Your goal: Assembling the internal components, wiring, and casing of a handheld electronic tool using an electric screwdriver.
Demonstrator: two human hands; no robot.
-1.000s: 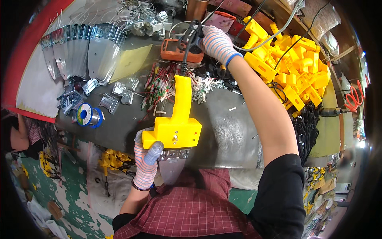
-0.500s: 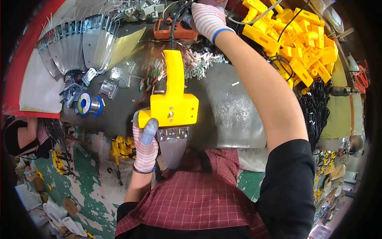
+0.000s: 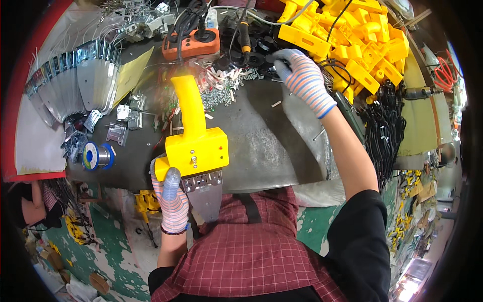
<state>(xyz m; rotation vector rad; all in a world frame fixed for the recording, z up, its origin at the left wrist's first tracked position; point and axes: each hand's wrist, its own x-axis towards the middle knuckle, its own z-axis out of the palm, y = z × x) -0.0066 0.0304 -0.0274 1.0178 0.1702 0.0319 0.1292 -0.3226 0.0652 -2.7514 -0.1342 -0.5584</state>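
Observation:
In my left hand (image 3: pixel 171 196) is a yellow-handled pipe welder (image 3: pixel 196 151), gripped at the side of its housing with the thumb across the front. Its handle points up and away. The flat grey metal plate (image 3: pixel 204 199) hangs down past the table's front edge, in front of my apron. My right hand (image 3: pixel 304 80), gloved in stripes with grey fingertips, reaches over the back of the table. Its fingers are apart beside several black round parts (image 3: pixel 255 59), and I see nothing held in them.
An orange power strip (image 3: pixel 193 45) with black plugs lies at the back. Yellow housings (image 3: pixel 352 50) are piled at the far right, above black cords (image 3: pixel 385 131). Metal plates (image 3: pixel 95 75), a solder spool (image 3: pixel 98 156) and small brackets (image 3: pixel 117 132) lie left. A dark-handled screwdriver-like tool (image 3: pixel 244 38) stands near the back.
My right hand has moved from the power strip toward me and to the right, over near the black parts. The view has shifted; the pipe welder stays in my left hand, slightly more tilted.

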